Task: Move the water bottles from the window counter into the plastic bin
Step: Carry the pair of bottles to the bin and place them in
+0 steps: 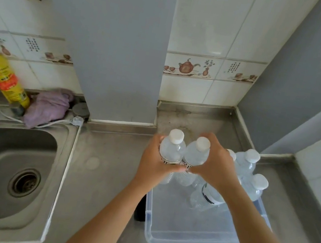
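My left hand (153,161) grips a clear water bottle (172,150) with a white cap. Right beside it, my right hand (215,166) grips a second capped bottle (196,154). Both bottles are upright, touch each other and hang over the far left corner of the clear plastic bin (188,236). Several more capped bottles stand at the bin's far right, among them one (247,161) and another (256,186); my right wrist partly hides a further one (205,194).
The bin sits on a steel counter (103,175). A sink (3,168) lies to the left, with a yellow detergent bottle (5,78) and a purple cloth (47,106) behind it. A grey pillar (114,49) and tiled walls close the back and right.
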The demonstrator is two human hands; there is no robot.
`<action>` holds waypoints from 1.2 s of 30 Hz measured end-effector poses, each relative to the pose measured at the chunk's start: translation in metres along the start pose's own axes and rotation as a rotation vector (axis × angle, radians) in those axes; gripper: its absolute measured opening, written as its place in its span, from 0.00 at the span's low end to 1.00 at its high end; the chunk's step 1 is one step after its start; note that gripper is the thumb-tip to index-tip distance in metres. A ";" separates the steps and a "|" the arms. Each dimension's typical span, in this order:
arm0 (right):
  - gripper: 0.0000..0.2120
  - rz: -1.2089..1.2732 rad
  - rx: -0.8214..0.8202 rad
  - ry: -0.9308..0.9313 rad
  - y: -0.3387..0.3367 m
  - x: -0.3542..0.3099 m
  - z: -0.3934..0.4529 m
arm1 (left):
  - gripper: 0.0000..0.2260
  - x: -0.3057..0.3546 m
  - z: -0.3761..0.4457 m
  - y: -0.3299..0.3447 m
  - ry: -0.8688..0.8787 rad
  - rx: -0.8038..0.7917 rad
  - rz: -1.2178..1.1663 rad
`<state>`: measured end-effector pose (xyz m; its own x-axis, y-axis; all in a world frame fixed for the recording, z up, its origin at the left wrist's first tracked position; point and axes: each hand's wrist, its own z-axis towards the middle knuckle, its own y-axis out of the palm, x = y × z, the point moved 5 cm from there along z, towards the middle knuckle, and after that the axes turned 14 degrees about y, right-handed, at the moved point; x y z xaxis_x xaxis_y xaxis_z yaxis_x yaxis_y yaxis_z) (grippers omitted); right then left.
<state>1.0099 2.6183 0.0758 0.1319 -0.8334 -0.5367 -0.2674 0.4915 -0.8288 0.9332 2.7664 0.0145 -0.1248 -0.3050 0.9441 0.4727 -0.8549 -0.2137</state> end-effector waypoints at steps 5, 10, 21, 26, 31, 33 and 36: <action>0.32 -0.086 -0.012 -0.009 0.006 0.003 0.002 | 0.42 -0.014 -0.007 0.009 -0.049 -0.027 0.152; 0.31 -0.146 -0.001 -0.021 0.007 0.005 -0.003 | 0.45 -0.012 -0.012 0.012 0.002 -0.023 0.256; 0.21 -0.151 0.228 -0.132 -0.023 -0.003 -0.038 | 0.27 0.057 0.008 0.004 0.421 -0.046 0.438; 0.15 -0.161 0.425 -0.152 -0.059 0.004 -0.083 | 0.10 0.104 -0.004 0.015 0.681 -0.117 0.718; 0.16 -0.184 0.502 -0.040 -0.093 0.044 -0.136 | 0.11 0.155 -0.038 0.041 0.837 -0.167 0.817; 0.15 -0.194 0.544 -0.016 -0.106 0.063 -0.160 | 0.12 0.173 -0.055 0.055 0.880 -0.169 0.805; 0.18 -0.190 0.611 0.043 -0.126 0.094 -0.202 | 0.13 0.196 -0.087 0.085 0.960 -0.210 0.731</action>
<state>0.8630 2.4269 0.1623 0.0812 -0.9233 -0.3755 0.3504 0.3791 -0.8564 0.8731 2.5972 0.1596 -0.5237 -0.8512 0.0351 0.5624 -0.3764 -0.7363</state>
